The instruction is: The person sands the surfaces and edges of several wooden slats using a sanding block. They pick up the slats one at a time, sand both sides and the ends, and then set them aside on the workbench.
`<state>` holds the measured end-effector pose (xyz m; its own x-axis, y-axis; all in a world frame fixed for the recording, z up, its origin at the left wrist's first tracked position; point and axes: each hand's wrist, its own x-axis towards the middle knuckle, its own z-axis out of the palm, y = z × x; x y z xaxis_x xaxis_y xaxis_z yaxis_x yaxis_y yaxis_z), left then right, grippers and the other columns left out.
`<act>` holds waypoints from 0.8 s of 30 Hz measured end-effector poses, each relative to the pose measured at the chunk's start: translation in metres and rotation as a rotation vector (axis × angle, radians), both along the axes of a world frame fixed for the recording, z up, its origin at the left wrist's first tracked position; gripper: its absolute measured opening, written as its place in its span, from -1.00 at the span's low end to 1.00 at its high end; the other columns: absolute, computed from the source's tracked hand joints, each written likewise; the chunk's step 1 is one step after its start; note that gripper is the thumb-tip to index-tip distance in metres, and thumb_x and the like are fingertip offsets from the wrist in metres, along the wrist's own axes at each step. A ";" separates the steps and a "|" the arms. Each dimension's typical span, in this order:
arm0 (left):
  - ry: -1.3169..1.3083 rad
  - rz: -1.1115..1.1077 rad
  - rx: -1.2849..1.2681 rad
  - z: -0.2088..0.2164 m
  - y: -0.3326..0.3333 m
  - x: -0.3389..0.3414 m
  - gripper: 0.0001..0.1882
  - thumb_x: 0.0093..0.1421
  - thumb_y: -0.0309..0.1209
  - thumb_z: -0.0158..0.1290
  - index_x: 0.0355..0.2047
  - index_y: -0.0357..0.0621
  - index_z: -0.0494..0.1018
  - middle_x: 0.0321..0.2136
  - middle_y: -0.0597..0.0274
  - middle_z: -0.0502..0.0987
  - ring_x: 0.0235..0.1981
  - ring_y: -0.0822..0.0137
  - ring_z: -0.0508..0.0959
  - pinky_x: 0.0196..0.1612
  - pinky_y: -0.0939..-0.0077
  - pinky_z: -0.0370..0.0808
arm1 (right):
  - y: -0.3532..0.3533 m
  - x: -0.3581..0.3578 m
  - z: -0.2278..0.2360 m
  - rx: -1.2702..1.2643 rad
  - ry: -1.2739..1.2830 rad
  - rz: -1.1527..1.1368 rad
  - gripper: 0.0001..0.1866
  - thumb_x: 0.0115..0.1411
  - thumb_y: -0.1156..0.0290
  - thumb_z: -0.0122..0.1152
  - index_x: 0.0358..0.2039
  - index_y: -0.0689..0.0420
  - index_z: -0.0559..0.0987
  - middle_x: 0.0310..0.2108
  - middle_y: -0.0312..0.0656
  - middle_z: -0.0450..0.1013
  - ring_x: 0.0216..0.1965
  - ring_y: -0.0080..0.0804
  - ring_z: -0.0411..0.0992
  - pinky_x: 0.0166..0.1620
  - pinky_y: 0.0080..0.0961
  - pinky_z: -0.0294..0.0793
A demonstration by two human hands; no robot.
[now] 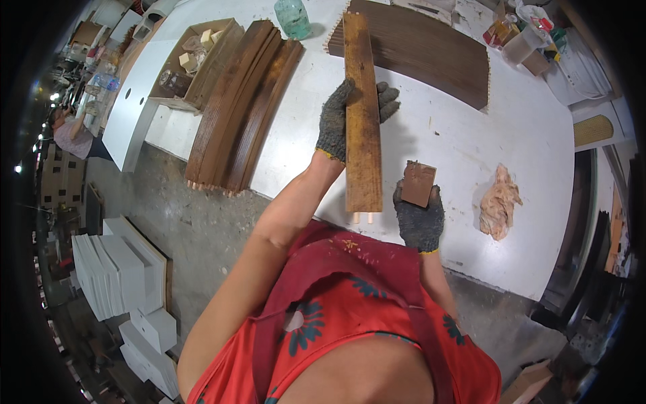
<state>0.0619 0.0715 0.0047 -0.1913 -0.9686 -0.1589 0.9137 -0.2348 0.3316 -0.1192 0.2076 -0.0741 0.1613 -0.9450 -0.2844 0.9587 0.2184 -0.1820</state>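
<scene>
A: Left to right?
B: Left hand [332, 122] clasps the board [363, 128] across its edges, above the worktop [457, 151]; right hand [420, 224] pinches a brown pad [418, 184]. Crumpled rag [498, 203] further right.
A: Handling well?
B: I'd keep the board firm, pad flat, pressure even.
A: Writing?
B: None legible on either.

Greenish jar [292, 20], open wooden box [219, 62], stacked white panels [101, 276] on the grey floor [212, 236]

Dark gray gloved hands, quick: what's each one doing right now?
Left dark gray gloved hand: holding a long brown wooden board.
Right dark gray gloved hand: holding a flat brown rectangular pad.
</scene>
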 end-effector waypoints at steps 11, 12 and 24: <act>-0.204 -0.112 -0.051 -0.045 -0.008 0.000 -0.38 0.19 0.01 0.07 0.02 -0.25 0.26 -0.30 0.02 0.43 -0.40 0.30 0.51 -0.31 0.48 0.55 | 0.000 -0.014 0.049 -0.368 1.000 -0.041 -0.59 0.14 0.43 0.18 0.00 0.31 0.47 0.05 -0.01 0.39 0.09 -0.24 0.35 0.15 -0.31 0.33; -0.252 -0.094 -0.049 -0.046 -0.007 0.002 -0.38 0.20 0.01 0.07 0.03 -0.25 0.27 -0.27 0.02 0.43 -0.39 0.32 0.51 -0.30 0.50 0.54 | 0.001 -0.011 0.056 -0.397 1.120 -0.046 -0.60 0.09 0.44 0.24 -0.03 0.25 0.51 0.03 -0.03 0.41 0.09 -0.24 0.35 0.13 -0.29 0.35; -0.245 -0.113 -0.083 -0.042 -0.003 0.008 -0.43 0.24 -0.08 0.05 0.09 -0.22 0.25 -0.21 -0.05 0.45 -0.29 0.22 0.54 -0.21 0.39 0.59 | -0.008 0.025 0.112 -1.442 2.063 -0.108 -0.72 -0.08 0.42 0.30 -0.28 0.01 0.62 -0.09 -0.04 0.45 -0.18 -0.07 0.43 -0.15 -0.14 0.41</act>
